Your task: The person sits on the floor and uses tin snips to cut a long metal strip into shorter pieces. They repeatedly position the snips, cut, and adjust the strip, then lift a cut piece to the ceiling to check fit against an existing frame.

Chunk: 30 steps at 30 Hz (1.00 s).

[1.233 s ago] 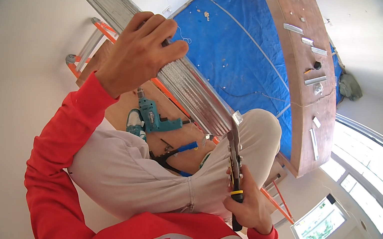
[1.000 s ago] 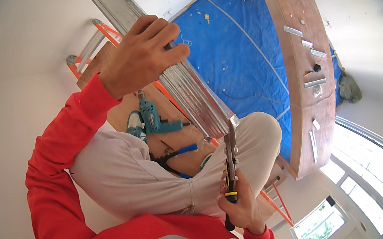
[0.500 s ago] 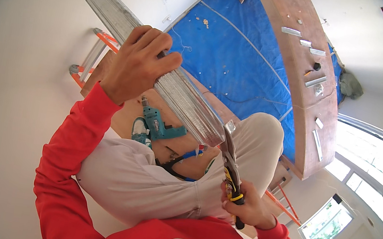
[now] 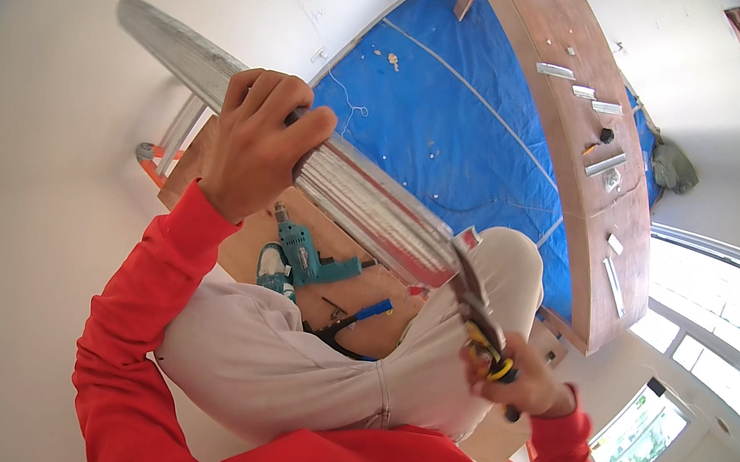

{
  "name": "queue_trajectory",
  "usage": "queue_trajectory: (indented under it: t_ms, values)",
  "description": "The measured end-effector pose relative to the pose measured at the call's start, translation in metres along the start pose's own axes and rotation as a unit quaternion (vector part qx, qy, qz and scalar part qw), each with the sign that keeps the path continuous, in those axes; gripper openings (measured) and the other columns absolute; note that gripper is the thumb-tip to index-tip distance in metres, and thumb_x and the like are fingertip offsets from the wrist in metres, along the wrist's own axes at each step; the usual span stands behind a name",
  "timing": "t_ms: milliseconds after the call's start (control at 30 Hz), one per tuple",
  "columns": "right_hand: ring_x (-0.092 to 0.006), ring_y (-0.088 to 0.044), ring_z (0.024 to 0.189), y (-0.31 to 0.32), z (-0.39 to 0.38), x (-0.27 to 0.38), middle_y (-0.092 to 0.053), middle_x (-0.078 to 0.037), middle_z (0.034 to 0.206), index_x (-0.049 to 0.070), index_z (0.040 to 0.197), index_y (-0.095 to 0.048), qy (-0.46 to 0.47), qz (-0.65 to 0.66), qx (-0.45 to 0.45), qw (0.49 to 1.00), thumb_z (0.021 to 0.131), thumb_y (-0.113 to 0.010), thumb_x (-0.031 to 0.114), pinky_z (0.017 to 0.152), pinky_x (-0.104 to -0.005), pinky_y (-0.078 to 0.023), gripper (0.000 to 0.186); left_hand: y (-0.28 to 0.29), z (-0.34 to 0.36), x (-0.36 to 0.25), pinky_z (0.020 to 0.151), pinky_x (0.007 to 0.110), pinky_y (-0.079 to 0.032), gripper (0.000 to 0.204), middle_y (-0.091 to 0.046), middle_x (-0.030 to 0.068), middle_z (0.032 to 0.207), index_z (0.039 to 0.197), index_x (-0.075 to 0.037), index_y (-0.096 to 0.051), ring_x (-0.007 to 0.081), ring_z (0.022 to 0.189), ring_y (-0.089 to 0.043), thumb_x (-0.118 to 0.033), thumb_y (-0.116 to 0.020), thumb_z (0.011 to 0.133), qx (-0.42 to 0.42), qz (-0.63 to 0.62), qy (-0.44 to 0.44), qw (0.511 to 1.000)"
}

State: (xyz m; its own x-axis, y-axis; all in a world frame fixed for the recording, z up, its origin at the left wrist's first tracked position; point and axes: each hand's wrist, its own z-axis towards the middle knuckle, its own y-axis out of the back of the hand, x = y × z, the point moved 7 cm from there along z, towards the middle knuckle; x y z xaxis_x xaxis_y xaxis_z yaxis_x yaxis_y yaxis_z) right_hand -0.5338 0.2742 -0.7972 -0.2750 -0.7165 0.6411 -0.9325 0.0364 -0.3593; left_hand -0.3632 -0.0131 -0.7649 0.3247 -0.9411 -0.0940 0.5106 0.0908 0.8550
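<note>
A long ribbed metal stud point(image 4: 366, 193) slants across my lap, its far end up at the left and its near end by my right knee. Wrapped round its middle is my left hand point(image 4: 260, 139), closed with the fingers over the top. My right hand point(image 4: 517, 378) grips the yellow and black handles of a pair of tin snips point(image 4: 473, 305). The blades meet the stud's near end, where a small bent metal flap point(image 4: 466, 239) stands out. How far the jaws are parted I cannot tell.
On the board beneath me lie a teal power drill point(image 4: 312, 256), a second teal tool point(image 4: 274, 269) and a blue-handled hammer point(image 4: 355, 319). A wooden plank point(image 4: 582, 193) holds several metal offcuts. Blue sheeting point(image 4: 448, 117) covers the floor below. An orange-footed ladder point(image 4: 153, 156) stands left.
The stud's far end has dropped, and its near end has shifted slightly right. My right hand and the tin snips have moved right and a little up with it.
</note>
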Motion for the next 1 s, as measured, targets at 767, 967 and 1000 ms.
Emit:
queue_trajectory:
  t_ms: [767,967,1000]
  values:
    - [-0.0185,-0.06,0.087,0.029,0.257,0.023,-0.062,-0.009,0.097,-0.008,0.131,-0.052,0.094,-0.048,-0.213,0.971,0.083,-0.072,0.039,0.079,-0.0319,-0.049,0.07,0.019,-0.028,0.083,0.087,0.041,-0.046,0.023,-0.059,0.0043,0.093,0.096,-0.01,-0.064,0.0284,0.094,-0.059,0.0,-0.07,0.077,-0.033,0.046,0.083,0.995]
    - [-0.0207,-0.06,0.071,0.0,0.39,-0.12,-0.066,-0.01,0.089,-0.004,0.103,-0.066,-0.016,-0.215,-0.151,0.965,0.079,-0.074,0.036,0.067,-0.0376,-0.05,0.046,-0.001,-0.057,0.09,0.088,0.042,-0.048,0.032,-0.058,0.0041,0.093,0.102,-0.011,-0.062,0.0278,0.095,-0.06,0.003,-0.07,0.075,0.05,0.016,0.13,0.99]
    - [-0.0222,-0.062,0.071,-0.008,0.393,-0.142,-0.067,-0.011,0.091,-0.004,0.105,-0.066,-0.02,-0.244,-0.171,0.954,0.079,-0.073,0.035,0.068,-0.0375,-0.051,0.048,0.0,-0.061,0.095,0.088,0.043,-0.048,0.032,-0.058,0.0046,0.094,0.102,-0.011,-0.062,0.0285,0.096,-0.06,0.004,-0.07,0.074,0.054,0.014,0.143,0.988]
